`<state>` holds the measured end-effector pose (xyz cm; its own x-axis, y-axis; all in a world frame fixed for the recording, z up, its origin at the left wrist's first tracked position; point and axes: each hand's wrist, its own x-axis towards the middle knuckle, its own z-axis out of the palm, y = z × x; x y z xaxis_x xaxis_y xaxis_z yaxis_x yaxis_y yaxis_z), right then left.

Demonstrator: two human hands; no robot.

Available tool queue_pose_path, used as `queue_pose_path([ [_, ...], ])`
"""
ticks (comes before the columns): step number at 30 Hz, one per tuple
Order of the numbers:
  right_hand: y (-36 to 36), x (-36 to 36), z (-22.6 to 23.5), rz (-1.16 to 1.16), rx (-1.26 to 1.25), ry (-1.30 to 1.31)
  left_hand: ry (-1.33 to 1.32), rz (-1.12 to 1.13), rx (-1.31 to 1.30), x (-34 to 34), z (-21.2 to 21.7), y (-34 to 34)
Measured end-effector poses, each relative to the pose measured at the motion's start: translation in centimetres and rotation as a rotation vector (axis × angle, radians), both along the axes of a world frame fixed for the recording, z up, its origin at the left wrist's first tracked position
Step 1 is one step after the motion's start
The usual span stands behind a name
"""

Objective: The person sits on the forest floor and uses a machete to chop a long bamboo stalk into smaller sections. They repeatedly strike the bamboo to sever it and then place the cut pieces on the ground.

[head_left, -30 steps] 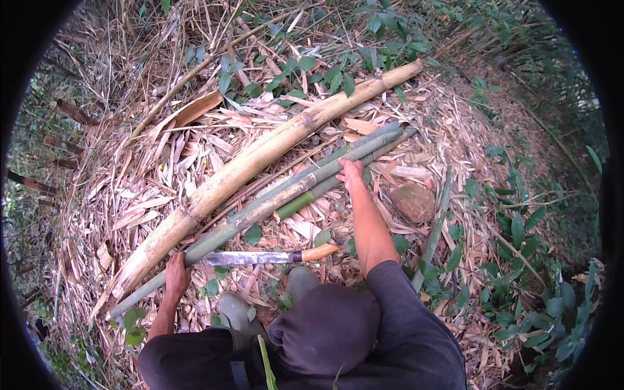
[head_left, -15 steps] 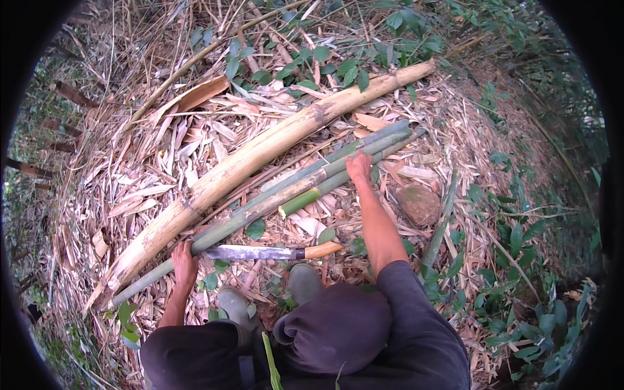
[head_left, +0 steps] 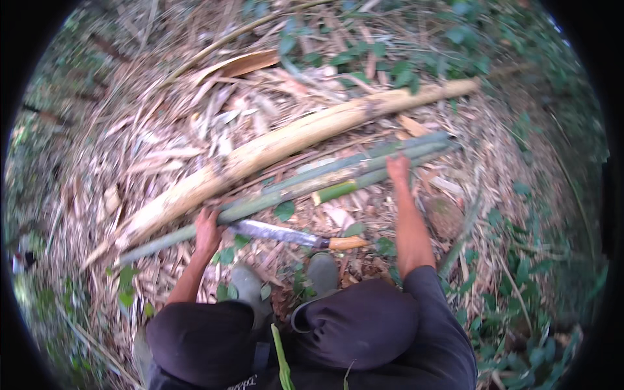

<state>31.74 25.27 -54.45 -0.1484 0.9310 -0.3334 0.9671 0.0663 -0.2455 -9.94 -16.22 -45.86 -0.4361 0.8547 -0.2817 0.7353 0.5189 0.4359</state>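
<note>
Green bamboo poles (head_left: 279,195) lie side by side in a slanting bundle before me. My left hand (head_left: 208,229) is closed round the bundle toward its left part, where one longer pole (head_left: 159,243) runs on past it. Toward the far right end, my right hand (head_left: 398,167) is closed on the poles, its fingertips partly hidden. A shorter bamboo piece with a bright green cut end (head_left: 336,191) lies along the near side. Close to my left hand is the tip of a machete (head_left: 279,234), which lies on the ground with its wooden handle pointing right.
A thick, peeled, pale bamboo trunk (head_left: 292,135) lies just beyond the bundle. Wood chips and dry husks (head_left: 162,153) cover the ground. A brown stone (head_left: 444,218) sits right of my right forearm. My boots (head_left: 322,273) are below the machete; leafy plants (head_left: 520,312) grow at right.
My view has swung, so the scene sits turned and farther right in the picture. Both hands stay at about the same places on the bamboo.
</note>
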Motion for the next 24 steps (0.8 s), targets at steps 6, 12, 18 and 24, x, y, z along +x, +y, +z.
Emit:
queue_pose_path([
  [6,1.7,6.8,-4.3,0.037,0.203,0.009,-0.013,0.060,0.023,0.1,0.5,-0.5],
  [12,3.1,7.4,-6.1,-0.081,0.103,0.152,0.199,0.167,0.096,-0.7,0.8,-5.4],
  [18,2.1,5.3,-2.8,-0.071,0.033,0.065,0.066,0.159,-0.153,-1.3,1.1,-4.7],
  [24,2.4,5.5,-2.5,-0.068,0.015,0.032,0.062,0.156,-0.064,-1.1,0.2,-5.1],
])
